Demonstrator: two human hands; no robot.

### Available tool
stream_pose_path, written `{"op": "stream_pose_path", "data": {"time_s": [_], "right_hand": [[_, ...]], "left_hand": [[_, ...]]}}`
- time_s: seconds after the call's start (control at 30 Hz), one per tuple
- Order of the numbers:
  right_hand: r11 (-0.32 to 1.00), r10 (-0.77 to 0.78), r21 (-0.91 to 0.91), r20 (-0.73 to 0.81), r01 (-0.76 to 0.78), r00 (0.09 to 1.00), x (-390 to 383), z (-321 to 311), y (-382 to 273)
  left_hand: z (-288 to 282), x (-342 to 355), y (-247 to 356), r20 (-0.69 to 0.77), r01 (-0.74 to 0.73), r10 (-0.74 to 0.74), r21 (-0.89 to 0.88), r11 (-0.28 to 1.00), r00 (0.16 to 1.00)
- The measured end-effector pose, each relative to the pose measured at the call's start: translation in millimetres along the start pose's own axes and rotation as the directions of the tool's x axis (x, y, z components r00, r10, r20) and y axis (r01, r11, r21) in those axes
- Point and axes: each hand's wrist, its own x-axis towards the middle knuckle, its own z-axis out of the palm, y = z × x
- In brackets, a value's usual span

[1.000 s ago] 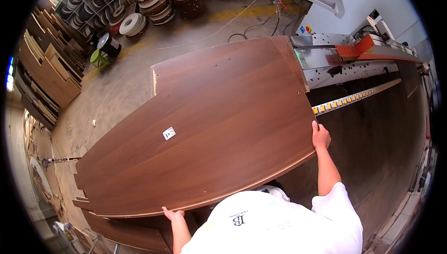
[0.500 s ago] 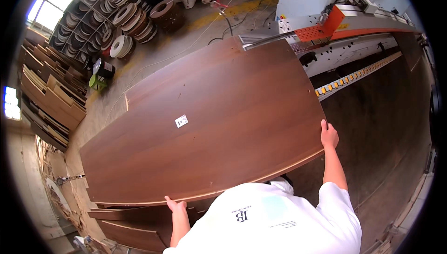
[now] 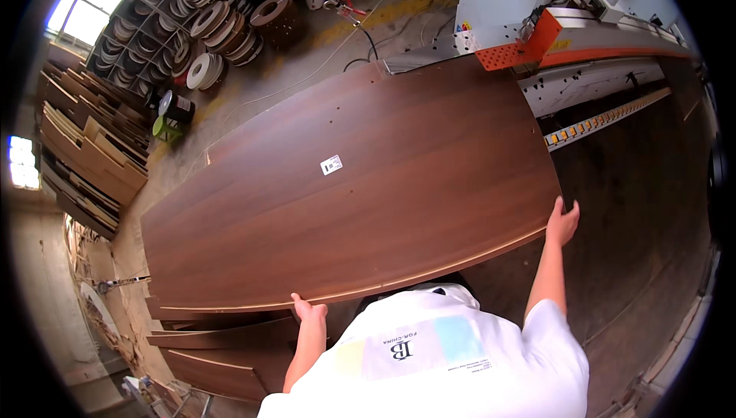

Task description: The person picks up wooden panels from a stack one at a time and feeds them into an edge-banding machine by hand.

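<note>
A large dark brown wood-grain panel [image 3: 399, 196] spans the space in front of me, with a small white label [image 3: 331, 165] stuck on its face. My left hand [image 3: 309, 308] grips the near long edge, thumb on top and the other fingers hidden beneath. At the right end, my right hand [image 3: 563, 222] is closed round the edge close to the near corner. The panel's far right part lies beside an orange perforated bracket [image 3: 510, 52] of the machine. Another brown board edge shows along the panel's far side.
A machine bed with a strip of yellow rollers [image 3: 606, 119] extends to the far right. Brown boards [image 3: 211, 372] are stacked at the lower left, and more boards [image 3: 92, 138] lean at the left. Edge-band rolls [image 3: 205, 72] and a green stool [image 3: 165, 128] stand at the far left.
The panel has shifted to the right and away from me, its far right corner now reaching under the orange bracket. Both my hands have moved along with it, keeping their grip.
</note>
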Motion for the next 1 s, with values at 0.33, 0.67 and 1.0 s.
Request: {"op": "stream_pose_path", "data": {"time_s": [0.33,0.67,1.0], "right_hand": [[0.313,0.121,0.098,0.982,-0.945,0.143,-299.5,26.1,-60.6],[0.455,0.072,0.204,0.962,-0.867,0.264,-324.6,34.5,-69.6],[0.682,0.109,0.190,0.928,-0.706,0.356,-298.9,32.3,-57.8]], "left_hand": [[-11.6,2.1,2.3,0.252,0.090,-0.055,-0.129,0.988,0.966],[-42.1,25.2,78.4,0.167,-0.162,0.162,-0.015,0.987,0.973],[-39.0,11.6,63.2,-0.021,-0.144,0.147,0.087,0.986,0.989]]}}
